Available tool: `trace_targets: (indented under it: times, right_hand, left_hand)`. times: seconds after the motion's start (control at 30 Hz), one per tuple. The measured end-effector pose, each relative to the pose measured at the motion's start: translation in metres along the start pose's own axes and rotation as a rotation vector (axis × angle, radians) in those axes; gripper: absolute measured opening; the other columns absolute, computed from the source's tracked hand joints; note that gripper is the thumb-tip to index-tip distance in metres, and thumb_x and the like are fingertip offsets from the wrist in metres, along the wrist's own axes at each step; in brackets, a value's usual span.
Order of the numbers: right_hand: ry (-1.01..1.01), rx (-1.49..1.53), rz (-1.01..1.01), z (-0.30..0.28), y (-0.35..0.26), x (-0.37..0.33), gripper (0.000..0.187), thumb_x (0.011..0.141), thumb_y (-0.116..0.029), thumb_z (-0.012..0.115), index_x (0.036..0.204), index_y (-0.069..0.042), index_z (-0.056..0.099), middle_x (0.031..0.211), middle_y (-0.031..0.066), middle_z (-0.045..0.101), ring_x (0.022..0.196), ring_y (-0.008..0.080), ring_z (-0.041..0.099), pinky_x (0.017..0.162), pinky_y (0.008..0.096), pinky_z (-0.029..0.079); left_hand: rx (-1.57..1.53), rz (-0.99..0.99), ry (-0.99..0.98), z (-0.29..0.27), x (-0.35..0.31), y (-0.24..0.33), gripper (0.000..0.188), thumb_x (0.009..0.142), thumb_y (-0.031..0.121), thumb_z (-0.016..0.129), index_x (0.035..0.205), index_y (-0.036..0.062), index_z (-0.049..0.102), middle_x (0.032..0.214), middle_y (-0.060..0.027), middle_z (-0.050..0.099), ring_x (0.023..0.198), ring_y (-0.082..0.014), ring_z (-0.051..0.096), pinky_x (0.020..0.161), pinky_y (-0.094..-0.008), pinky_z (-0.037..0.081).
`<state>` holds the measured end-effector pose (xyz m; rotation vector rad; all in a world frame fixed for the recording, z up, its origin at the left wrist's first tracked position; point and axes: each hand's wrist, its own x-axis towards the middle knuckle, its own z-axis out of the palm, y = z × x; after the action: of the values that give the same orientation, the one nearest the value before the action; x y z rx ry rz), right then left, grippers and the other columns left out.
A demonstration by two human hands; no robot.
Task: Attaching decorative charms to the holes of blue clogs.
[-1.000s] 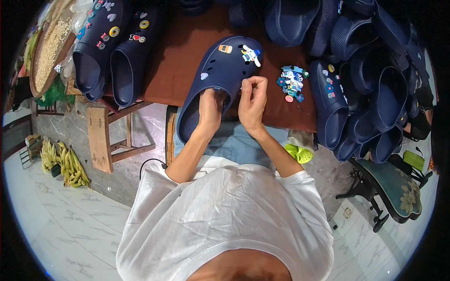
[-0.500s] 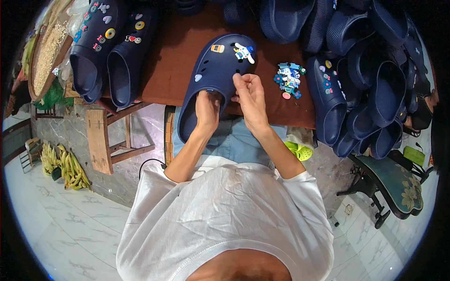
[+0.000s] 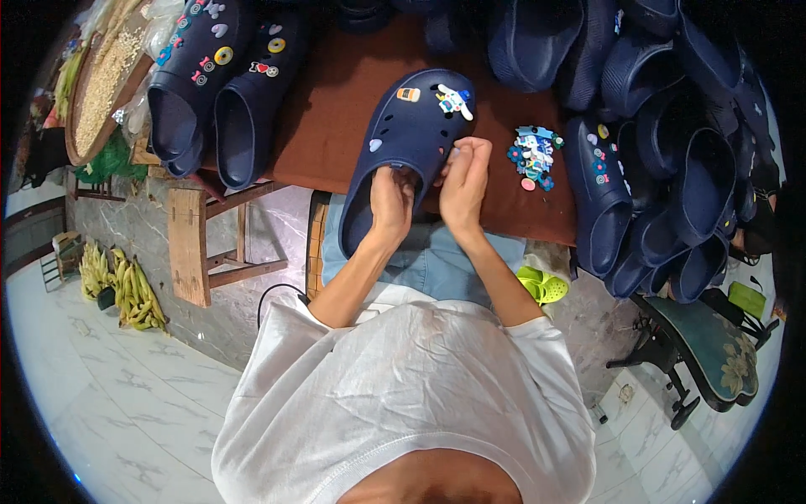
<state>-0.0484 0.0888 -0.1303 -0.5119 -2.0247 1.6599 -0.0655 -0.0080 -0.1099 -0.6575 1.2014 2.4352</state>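
A navy clog [image 3: 416,130] is held toe away from me over the front of the brown-covered table [image 3: 323,126]. My left hand [image 3: 391,208] reaches into its opening and grips its upper, the fingertips hidden inside. My right hand [image 3: 464,186] is closed in a pinch at the clog's right side; whatever sits between thumb and forefinger is too small to name. On the upper are an orange-and-white charm [image 3: 409,95], a white long-eared character charm [image 3: 454,102] and a pale heart charm [image 3: 375,145]. Right of my hand lies a cluster of loose charms [image 3: 535,155].
Two navy clogs with charms [image 3: 239,126] stand at the left, near a tray of pale kernels [image 3: 105,88]. Navy clogs are heaped at the right [image 3: 701,181]. Below are a wooden stool [image 3: 188,248], bananas [image 3: 136,294], lime-green clogs [image 3: 544,286] and a chair [image 3: 697,344].
The whole view has shifted slightly. My right hand has turned and slid down from the clog's upper to its right edge, fingers still pinched. My left hand stays inside the clog.
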Motion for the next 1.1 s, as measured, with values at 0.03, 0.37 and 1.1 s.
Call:
trace_targets:
  times: [0.03, 0.37, 1.1]
  right_hand:
    - [0.016, 0.048, 0.101, -0.005, 0.014, 0.005, 0.012, 0.104, -0.016, 0.042, 0.107, -0.005, 0.046, 0.076, 0.007, 0.051, 0.063, 0.0114, 0.052, 0.054, 0.0296, 0.044]
    - [-0.127, -0.882, -0.442, -0.105, 0.004, 0.033, 0.015, 0.091, -0.013, 0.064, 0.106, -0.008, 0.064, 0.101, 0.0117, 0.058, 0.095, 0.0327, 0.056, 0.083, 0.0427, 0.045]
    - [-0.155, -0.861, -0.609, -0.022, -0.03, 0.08, 0.04, 0.077, -0.029, 0.077, 0.101, -0.004, 0.058, 0.098, 0.0114, 0.054, 0.09, 0.0296, 0.055, 0.073, 0.0411, 0.047]
  left_hand:
    - [0.006, -0.016, -0.016, 0.0, 0.002, -0.002, 0.024, 0.1, 0.03, 0.044, 0.095, 0.0144, 0.061, 0.086, 0.0046, 0.061, 0.071, -0.007, 0.054, 0.059, -0.0211, 0.04]
    - [-0.125, -0.154, -0.162, -0.022, 0.007, 0.01, 0.024, 0.091, 0.009, 0.05, 0.112, 0.0022, 0.06, 0.112, -0.0052, 0.065, 0.105, -0.0194, 0.06, 0.094, -0.0311, 0.046]
    - [0.022, -0.236, -0.341, -0.004, 0.042, 0.001, 0.034, 0.095, 0.005, 0.051, 0.128, -0.0007, 0.052, 0.123, -0.0099, 0.06, 0.111, -0.0208, 0.059, 0.099, -0.032, 0.047]
